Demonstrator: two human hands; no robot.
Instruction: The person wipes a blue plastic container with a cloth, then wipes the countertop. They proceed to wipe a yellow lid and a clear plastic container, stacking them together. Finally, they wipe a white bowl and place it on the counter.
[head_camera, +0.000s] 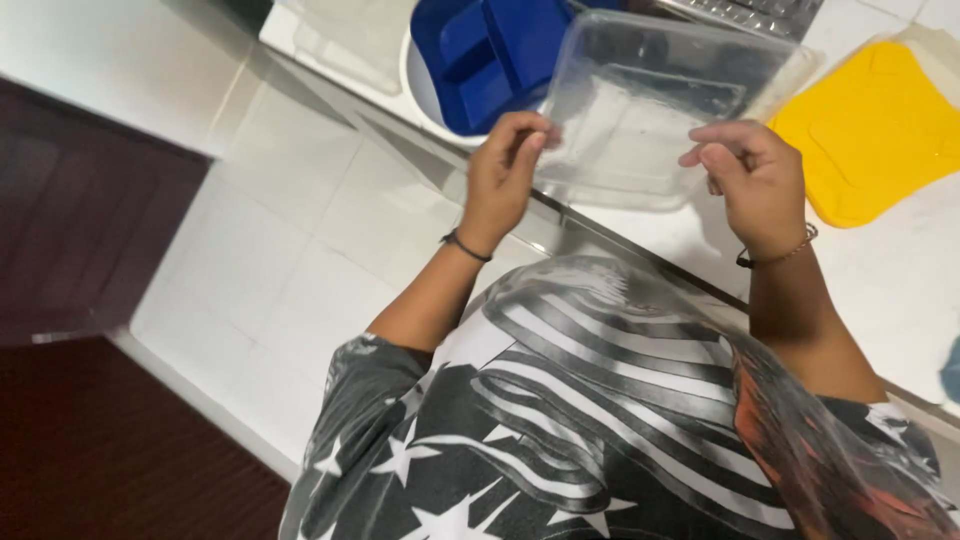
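Observation:
Both my hands hold a clear plastic rectangular container (660, 100) up over the edge of a white counter. My left hand (505, 170) pinches its left rim with the fingers closed on the edge. My right hand (755, 175) grips the right rim, thumb and fingers curled on it. The container is tilted with its open side toward me, and I see nothing inside it. A dark band circles my left wrist and a thin bracelet my right.
A blue divided tray (480, 55) lies in a white basin behind the container. A yellow lid (870, 130) rests on the white counter (900, 280) at right. A clear lid (345, 35) lies at the back. White floor tiles and a dark wooden door (80, 210) are at left.

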